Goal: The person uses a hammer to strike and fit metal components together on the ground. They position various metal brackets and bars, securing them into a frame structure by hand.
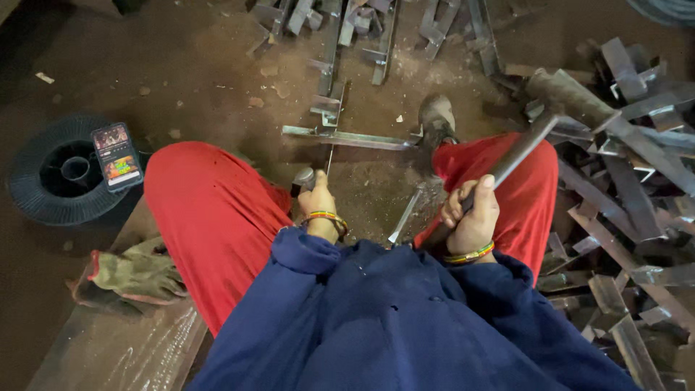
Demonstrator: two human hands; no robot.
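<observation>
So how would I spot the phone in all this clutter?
Start at the person's red-trousered left knee and look further left to the round black spool lying flat on the dirt floor. The phone rests on the spool's right edge. Unlike the dull grey metal scraps around, it is a small rectangle with a lit, colourful screen.
</observation>
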